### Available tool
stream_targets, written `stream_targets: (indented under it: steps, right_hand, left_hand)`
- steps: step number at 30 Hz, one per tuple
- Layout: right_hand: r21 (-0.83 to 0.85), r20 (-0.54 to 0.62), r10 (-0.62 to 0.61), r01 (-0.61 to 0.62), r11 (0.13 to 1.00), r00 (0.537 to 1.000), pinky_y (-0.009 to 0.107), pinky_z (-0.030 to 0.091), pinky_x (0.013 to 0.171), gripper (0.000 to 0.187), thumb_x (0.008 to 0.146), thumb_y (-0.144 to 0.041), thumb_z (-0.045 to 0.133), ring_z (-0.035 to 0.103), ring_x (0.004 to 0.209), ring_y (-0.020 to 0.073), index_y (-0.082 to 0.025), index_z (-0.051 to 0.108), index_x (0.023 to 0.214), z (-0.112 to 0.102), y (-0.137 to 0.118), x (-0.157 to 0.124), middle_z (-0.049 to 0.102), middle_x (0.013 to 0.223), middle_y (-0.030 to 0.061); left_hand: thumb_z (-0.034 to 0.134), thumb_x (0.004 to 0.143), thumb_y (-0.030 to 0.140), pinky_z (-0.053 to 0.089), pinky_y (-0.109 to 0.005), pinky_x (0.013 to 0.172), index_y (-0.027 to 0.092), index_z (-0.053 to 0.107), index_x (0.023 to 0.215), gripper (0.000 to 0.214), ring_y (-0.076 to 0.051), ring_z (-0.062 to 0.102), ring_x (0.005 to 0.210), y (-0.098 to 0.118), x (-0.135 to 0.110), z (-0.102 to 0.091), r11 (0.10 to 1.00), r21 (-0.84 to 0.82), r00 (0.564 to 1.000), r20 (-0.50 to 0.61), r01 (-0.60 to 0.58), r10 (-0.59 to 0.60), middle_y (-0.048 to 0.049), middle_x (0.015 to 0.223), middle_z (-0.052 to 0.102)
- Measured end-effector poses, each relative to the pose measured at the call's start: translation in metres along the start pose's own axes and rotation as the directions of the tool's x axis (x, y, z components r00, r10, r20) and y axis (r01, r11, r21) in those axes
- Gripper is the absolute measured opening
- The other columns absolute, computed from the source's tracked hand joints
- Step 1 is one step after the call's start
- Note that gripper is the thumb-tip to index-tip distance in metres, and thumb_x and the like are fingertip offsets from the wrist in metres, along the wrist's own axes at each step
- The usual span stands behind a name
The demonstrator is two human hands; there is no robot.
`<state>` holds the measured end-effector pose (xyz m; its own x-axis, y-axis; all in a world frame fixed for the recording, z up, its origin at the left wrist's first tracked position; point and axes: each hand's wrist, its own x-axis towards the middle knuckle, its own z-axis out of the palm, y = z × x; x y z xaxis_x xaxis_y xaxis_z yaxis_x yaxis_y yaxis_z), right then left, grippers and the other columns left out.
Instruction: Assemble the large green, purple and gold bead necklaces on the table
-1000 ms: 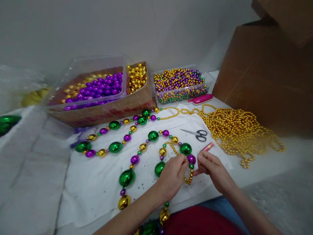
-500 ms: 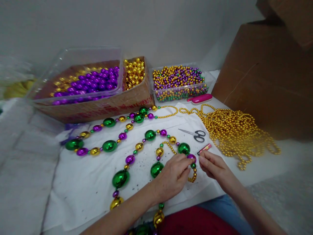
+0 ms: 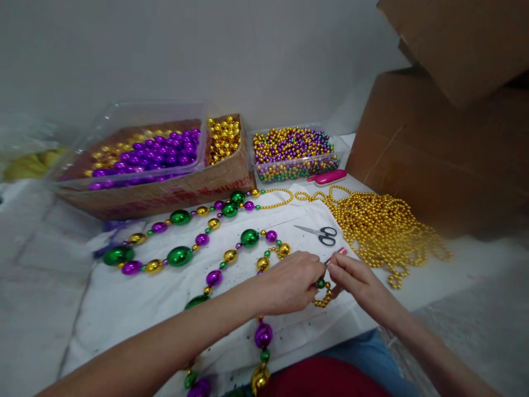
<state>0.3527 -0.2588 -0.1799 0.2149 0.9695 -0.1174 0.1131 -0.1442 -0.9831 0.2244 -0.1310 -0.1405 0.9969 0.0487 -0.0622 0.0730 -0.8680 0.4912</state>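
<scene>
My left hand [image 3: 295,282] is closed around part of a bead necklace, its fingers hiding the beads inside. A green bead [image 3: 320,283] and a short curve of gold beads [image 3: 324,300] hang below its fingertips. My right hand [image 3: 351,274] is pinched close against the left fingertips; what lies in that pinch is too small and hidden to name. Just behind the right fingers shows a red lighter [image 3: 342,251], partly covered. The necklace's big green [image 3: 249,237], purple [image 3: 214,277] and gold beads run across the white cloth [image 3: 136,314] and under my left forearm.
Scissors [image 3: 322,234] lie beyond my hands. Gold bead strands [image 3: 380,223] are heaped at right beside cardboard boxes [image 3: 433,160]. A second necklace [image 3: 179,256] lies at left. Behind stand a bead-filled cardboard box [image 3: 165,198], a clear tub of small beads [image 3: 295,157] and a pink tool [image 3: 330,176].
My hands have come together, fingertips meeting. The large green and purple beads near my left fingers are now covered by that hand. The view has shifted slightly.
</scene>
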Motion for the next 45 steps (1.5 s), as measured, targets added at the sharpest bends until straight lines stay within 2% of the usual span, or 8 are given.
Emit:
stream_targets:
  steps: [6, 13, 20, 24, 28, 35, 40, 45]
  right_hand:
    - [-0.36, 0.089, -0.28, 0.293, 0.886, 0.956, 0.023, 0.035, 0.059, 0.028, 0.092, -0.034, 0.044, 0.045, 0.063, 0.01, -0.017, 0.048, 0.07, -0.009, -0.036, 0.01, 0.048, 0.066, -0.0004]
    - [0.409, 0.162, -0.066, -0.006, 0.912, 0.985, 0.025, 0.048, 0.045, 0.032, 0.086, -0.043, 0.053, 0.039, 0.047, 0.0073, -0.017, 0.044, 0.069, -0.019, -0.03, 0.031, 0.036, 0.057, -0.0051]
    - [0.345, 0.212, 0.011, -0.086, 0.935, 0.977, 0.032, 0.053, 0.064, 0.036, 0.083, -0.046, 0.056, 0.039, 0.053, 0.0063, -0.016, 0.043, 0.068, -0.029, -0.037, 0.028, 0.038, 0.06, -0.005]
    - [0.007, 0.018, -0.199, 0.199, 0.98, 0.98, 0.02, 0.034, 0.055, 0.038, 0.086, -0.047, 0.052, 0.04, 0.061, 0.0074, -0.014, 0.045, 0.067, -0.027, -0.047, 0.03, 0.041, 0.064, -0.0022]
    - [0.111, 0.002, -0.27, 0.268, 0.957, 0.963, 0.021, 0.027, 0.052, 0.036, 0.088, -0.042, 0.051, 0.036, 0.057, 0.0072, -0.015, 0.043, 0.066, -0.025, -0.049, 0.039, 0.04, 0.06, -0.0029]
    - [0.592, 0.16, -0.105, -0.011, 0.806, 0.981, 0.021, 0.023, 0.048, 0.032, 0.079, -0.032, 0.062, 0.028, 0.048, 0.0058, -0.016, 0.04, 0.063, -0.021, -0.057, 0.06, 0.031, 0.054, -0.0057]
    - [0.528, 0.223, -0.072, -0.058, 0.847, 0.972, 0.019, 0.022, 0.046, 0.033, 0.077, -0.032, 0.065, 0.028, 0.047, 0.0042, -0.015, 0.04, 0.063, -0.021, -0.07, 0.069, 0.033, 0.053, -0.006]
    - [0.291, 0.471, 0.086, -0.246, 0.925, 0.878, 0.019, 0.034, 0.048, 0.032, 0.078, -0.035, 0.064, 0.037, 0.046, 0.0044, -0.015, 0.042, 0.065, -0.03, -0.075, 0.077, 0.038, 0.052, -0.0058]
  left_hand:
    - [0.06, 0.072, 0.021, 0.035, -0.027, 0.058, 0.02, 0.063, 0.074, 0.004, -0.018, 0.055, 0.068, 0.0, 0.006, -0.043, 0.99, -0.053, 0.991, 0.037, 0.129, -0.127, -0.0014, 0.071, 0.061]
    - [0.065, 0.071, 0.031, 0.031, -0.025, 0.052, 0.02, 0.066, 0.076, 0.012, -0.015, 0.053, 0.062, -0.003, 0.003, -0.039, 0.969, -0.086, 0.969, -0.072, 0.23, -0.237, 0.0008, 0.067, 0.061]
    - [0.055, 0.073, 0.021, 0.036, -0.03, 0.064, 0.016, 0.06, 0.069, 0.009, -0.02, 0.053, 0.07, 0.017, 0.01, -0.032, 0.974, 0.149, 0.966, -0.221, 0.17, -0.135, -0.0054, 0.071, 0.061]
    - [0.058, 0.072, 0.031, 0.031, -0.025, 0.055, 0.016, 0.06, 0.069, 0.015, -0.014, 0.047, 0.06, 0.012, 0.013, -0.047, 0.942, -0.173, 0.955, -0.031, 0.287, -0.296, 0.0013, 0.061, 0.054]
    - [0.052, 0.071, 0.023, 0.031, -0.022, 0.056, 0.015, 0.059, 0.07, 0.011, -0.009, 0.04, 0.057, 0.001, 0.008, -0.055, 0.788, -0.53, 0.948, 0.123, 0.312, -0.293, 0.0046, 0.06, 0.047]
    - [0.045, 0.07, 0.011, 0.03, -0.024, 0.058, 0.015, 0.056, 0.07, 0.011, -0.012, 0.044, 0.062, 0.008, -0.01, -0.043, 0.915, -0.317, 0.954, -0.084, 0.248, -0.287, 0.002, 0.064, 0.05]
    - [0.041, 0.072, 0.006, 0.034, -0.026, 0.069, 0.016, 0.054, 0.073, 0.016, -0.015, 0.048, 0.075, 0.017, -0.019, -0.039, 0.986, -0.012, 0.917, -0.366, 0.168, -0.161, -0.0018, 0.075, 0.054]
    - [0.046, 0.077, 0.017, 0.033, -0.023, 0.059, 0.017, 0.06, 0.078, 0.014, -0.013, 0.05, 0.067, 0.012, -0.024, -0.038, 0.928, -0.286, 0.931, -0.204, 0.239, -0.303, 0.0008, 0.072, 0.057]
